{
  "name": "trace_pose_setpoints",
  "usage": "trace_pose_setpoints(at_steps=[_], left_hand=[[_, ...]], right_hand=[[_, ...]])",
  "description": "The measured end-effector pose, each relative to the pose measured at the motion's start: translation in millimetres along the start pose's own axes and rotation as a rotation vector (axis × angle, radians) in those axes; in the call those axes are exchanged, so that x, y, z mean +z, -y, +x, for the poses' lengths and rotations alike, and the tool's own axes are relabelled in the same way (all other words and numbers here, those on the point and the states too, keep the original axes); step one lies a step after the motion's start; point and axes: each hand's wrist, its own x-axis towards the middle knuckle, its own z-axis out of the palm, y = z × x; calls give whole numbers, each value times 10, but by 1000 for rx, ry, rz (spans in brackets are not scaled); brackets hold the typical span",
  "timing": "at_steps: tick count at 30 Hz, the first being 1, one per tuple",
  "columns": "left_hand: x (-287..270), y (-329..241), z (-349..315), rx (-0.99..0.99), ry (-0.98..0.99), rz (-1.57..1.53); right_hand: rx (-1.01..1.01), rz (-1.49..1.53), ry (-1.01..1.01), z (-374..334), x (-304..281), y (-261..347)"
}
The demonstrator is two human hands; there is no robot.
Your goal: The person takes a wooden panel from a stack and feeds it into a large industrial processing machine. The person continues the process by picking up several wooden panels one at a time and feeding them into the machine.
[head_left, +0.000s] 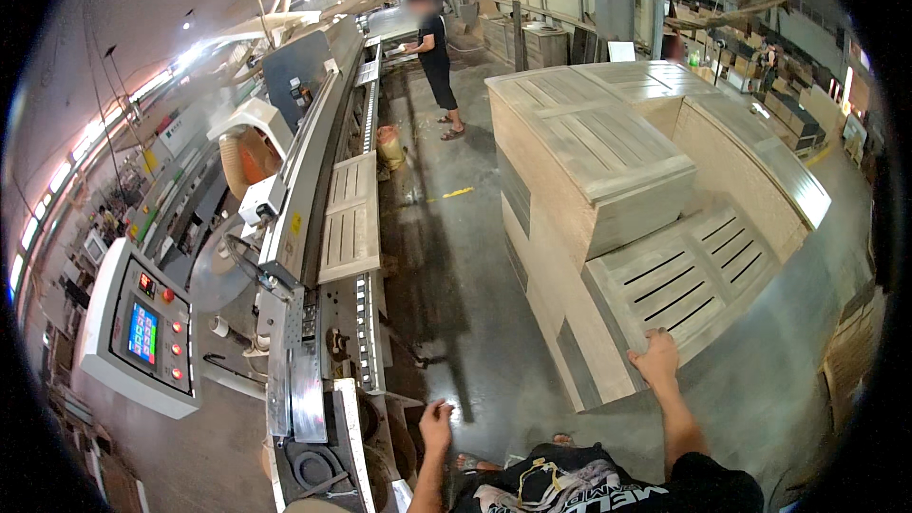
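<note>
My right hand (655, 358) is at the near corner of a grey-brown slotted wooden panel (655, 271), its fingers over the top and its thumb at the edge. That panel lies on top of a low part of a large stack of similar panels. My left hand (436, 425) hangs in the air beside the machine, fingers loosely bent and nothing visible in them. Another slotted panel (350, 214) sits on the chain conveyor (365, 332) of the long machine to my left.
A control box (142, 332) with a lit screen and red buttons stands at the far left. Higher stacked panels (589, 133) rise at the right. Farther up the aisle (456, 228), a person (434, 52) stands by the machine. A yellowish sack (389, 146) rests beside the conveyor.
</note>
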Motion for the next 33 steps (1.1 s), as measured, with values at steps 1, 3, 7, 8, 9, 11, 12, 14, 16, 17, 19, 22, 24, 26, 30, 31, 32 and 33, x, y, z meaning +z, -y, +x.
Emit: trace_pose_setpoints(at_steps=[1, 3, 7, 8, 9, 11, 12, 14, 16, 17, 19, 22, 24, 26, 30, 31, 32, 33], left_hand=[[300, -281, -31, -36, 93, -68], [720, -363, -56, -62, 239, -119], [1622, -794, -388, -407, 575, -313], [1850, -925, -497, -523, 652, -373], [2056, -1111, -610, -642, 732, -432], [2383, -1209, -751, -714, 755, -485], [2515, -1248, -801, -788, 791, -545], [2702, -1479, -828, -800, 719, -385], [2843, -1422, -825, -740, 476, -357], [2903, -1398, -813, -704, 359, -337], [2855, -1368, -789, -647, 330, -354], [2663, -1474, -882, -620, 290, -384], [2443, -1444, -854, -675, 286, -313], [2049, -1221, -722, -764, 360, -233], [1485, -1259, -741, -772, 314, -297], [1349, -1256, -774, -758, 247, -333], [1211, -1248, -825, -744, 180, -368], [1054, -1233, -850, -699, 76, -349]], right_hand=[[22, 18, 18, -21, -34, -50], [20, 41, 47, -31, -33, -43], [18, 89, 141, -153, -185, 105], [33, 90, 203, -201, -216, 133], [-18, 142, 158, -287, -197, 141], [-174, 274, 127, -456, -162, 173], [-270, 352, 143, -539, -134, 160], [-281, 651, 316, -674, -232, 100], [-75, 1052, 478, -908, -182, -49], [54, 1073, 758, -1005, -180, -235], [68, 981, 742, -1147, -316, -486], [301, 1135, 736, -1416, 0, -1204], [455, 1160, 630, -1515, 95, -1602], [643, 1258, 574, -1596, 125, -2013], [904, 1462, 387, -1565, -216, -1895], [942, 1625, 339, -1537, -210, -1826], [977, 1788, 291, -1514, -192, -1748], [951, 1765, 305, -1488, -141, -1641]])
